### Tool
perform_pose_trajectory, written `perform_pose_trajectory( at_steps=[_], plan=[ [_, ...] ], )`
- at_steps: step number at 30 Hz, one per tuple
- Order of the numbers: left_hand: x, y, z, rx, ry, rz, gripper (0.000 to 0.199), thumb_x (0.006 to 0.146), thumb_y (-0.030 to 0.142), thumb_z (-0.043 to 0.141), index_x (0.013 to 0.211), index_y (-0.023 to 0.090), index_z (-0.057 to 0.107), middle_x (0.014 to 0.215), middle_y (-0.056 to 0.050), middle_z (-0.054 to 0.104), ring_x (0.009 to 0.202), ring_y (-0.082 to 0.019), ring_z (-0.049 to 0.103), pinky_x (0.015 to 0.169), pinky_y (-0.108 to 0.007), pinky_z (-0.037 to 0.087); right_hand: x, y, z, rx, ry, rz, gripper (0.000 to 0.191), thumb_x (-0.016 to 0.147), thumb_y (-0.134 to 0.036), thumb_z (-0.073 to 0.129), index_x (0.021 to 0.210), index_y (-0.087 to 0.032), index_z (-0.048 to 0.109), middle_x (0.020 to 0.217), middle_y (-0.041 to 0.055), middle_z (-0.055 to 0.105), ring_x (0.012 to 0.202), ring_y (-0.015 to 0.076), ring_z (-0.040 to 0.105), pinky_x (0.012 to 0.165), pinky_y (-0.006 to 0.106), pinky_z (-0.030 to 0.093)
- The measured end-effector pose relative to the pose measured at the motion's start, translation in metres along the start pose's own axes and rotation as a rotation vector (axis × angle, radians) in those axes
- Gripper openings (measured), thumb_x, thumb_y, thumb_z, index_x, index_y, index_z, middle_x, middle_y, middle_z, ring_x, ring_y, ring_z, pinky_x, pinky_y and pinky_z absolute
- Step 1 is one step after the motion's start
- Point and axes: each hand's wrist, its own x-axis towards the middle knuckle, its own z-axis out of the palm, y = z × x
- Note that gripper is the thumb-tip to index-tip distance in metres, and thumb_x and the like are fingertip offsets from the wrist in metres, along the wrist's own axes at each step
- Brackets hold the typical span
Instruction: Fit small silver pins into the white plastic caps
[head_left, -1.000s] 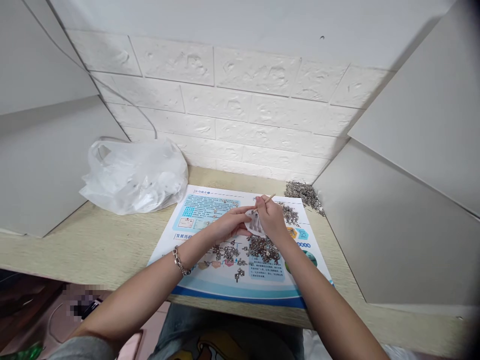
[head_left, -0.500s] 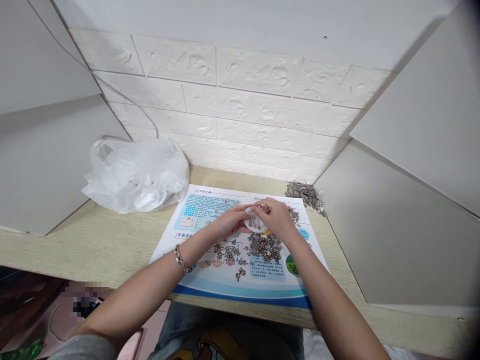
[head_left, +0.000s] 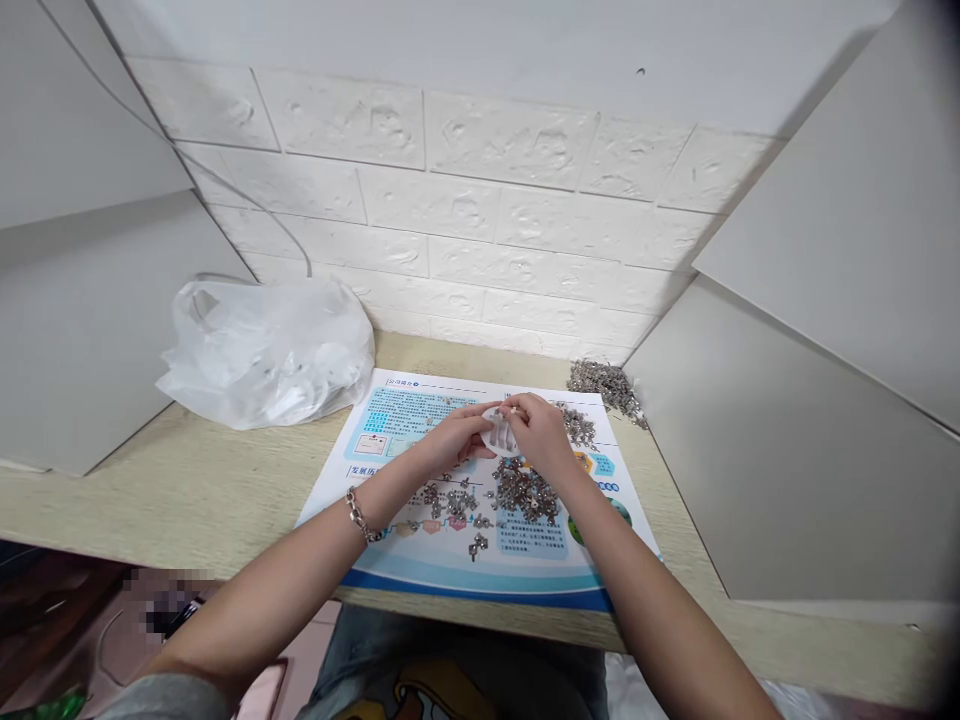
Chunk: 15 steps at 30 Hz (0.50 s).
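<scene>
A round white plastic disc (head_left: 498, 436) with several slots is pinched in my left hand (head_left: 459, 440), thumb on its face and fingers behind it. My right hand (head_left: 538, 430) is closed at the disc's upper right edge, its fingertips pressed against the face. Whether a small part sits between those fingertips is hidden. Just below the hands, a heap of small shiny metal parts (head_left: 526, 495) lies on a printed sheet (head_left: 540, 588). A looser scatter of similar metal parts (head_left: 454, 502) is to the left of it.
A white plastic bag (head_left: 274, 350) of pale pieces stands at the back left. Another pile of metal parts (head_left: 604, 388) lies at the back right corner, with more metal parts (head_left: 577, 428) behind my right hand. Panels flank the table (head_left: 187, 500), and a brick-patterned wall (head_left: 465, 210) is behind.
My right hand has shifted slightly left and its fingers have moved over the disc's upper edge. The left hand keeps its hold on the disc. The view has shifted slightly.
</scene>
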Motion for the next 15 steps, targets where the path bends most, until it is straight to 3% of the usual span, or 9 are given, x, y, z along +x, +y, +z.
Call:
perform_pose_trajectory(
  at_steps=[15],
  plan=[
    [0.0011, -0.0007, 0.0, 0.024, 0.02, 0.025, 0.049, 0.074, 0.018, 0.052, 0.123, 0.015, 0.048, 0.085, -0.007, 0.058, 0.067, -0.009, 0.053, 0.06, -0.022, 0.048, -0.0031, 0.0007, 0.0021, -0.111, 0.011, -0.114, 0.01, 0.08, -0.019, 0.044, 0.074, -0.018, 0.052, 0.074, 0.0022, 0.055, 0.069, 0.0148, 0.048, 0.061, 0.026, 0.034]
  ],
)
